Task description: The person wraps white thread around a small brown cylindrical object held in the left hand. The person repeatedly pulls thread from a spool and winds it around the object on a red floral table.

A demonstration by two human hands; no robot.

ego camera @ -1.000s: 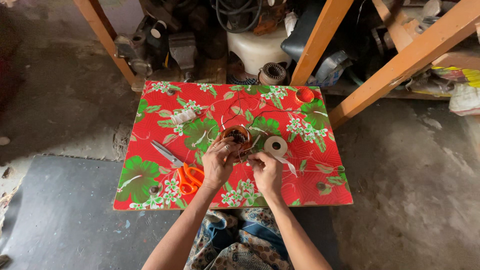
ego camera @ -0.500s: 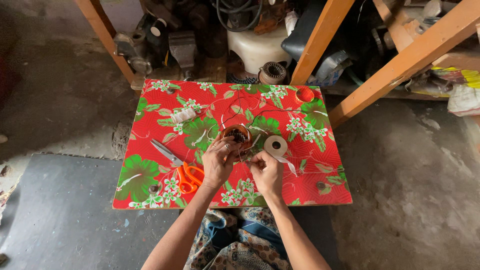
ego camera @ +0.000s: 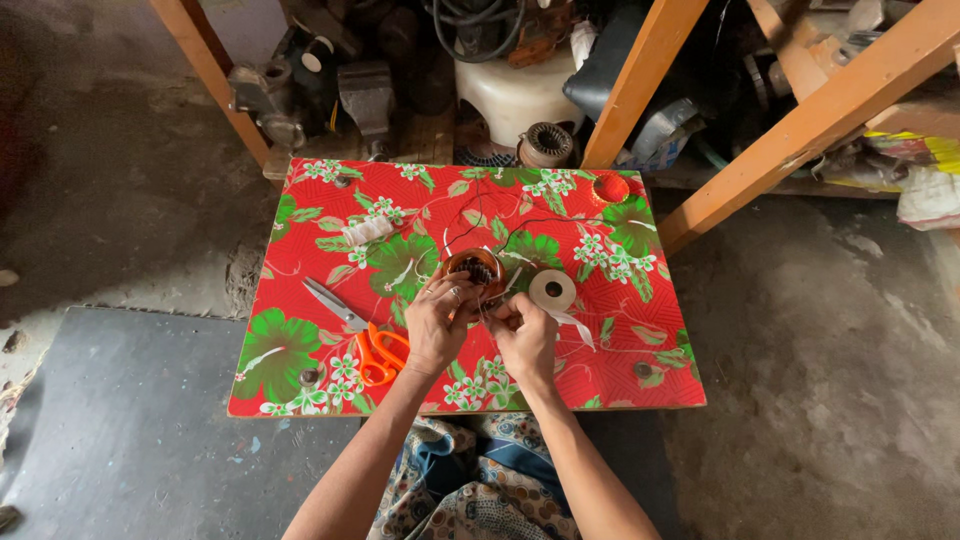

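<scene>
A low table under a red cloth with green leaves and white flowers (ego camera: 300, 360) lies in front of me. A round copper-coloured wire coil (ego camera: 474, 270) sits near its middle. My left hand (ego camera: 437, 325) rests on the coil's near edge, fingers curled on it. Beside it, my right hand (ego camera: 525, 335) pinches thin strands coming off the coil. Close to my right hand lies a roll of white tape (ego camera: 552, 290) with a loose tail. Orange-handled scissors (ego camera: 360, 335) lie to the left of my left hand.
A small white bundle (ego camera: 367, 231) and a red round lid (ego camera: 610, 187) lie farther back on the cloth. Orange wooden beams (ego camera: 640, 80), a white jug (ego camera: 515, 95) and metal motor parts (ego camera: 545, 145) crowd the space behind the table. Concrete floor surrounds it.
</scene>
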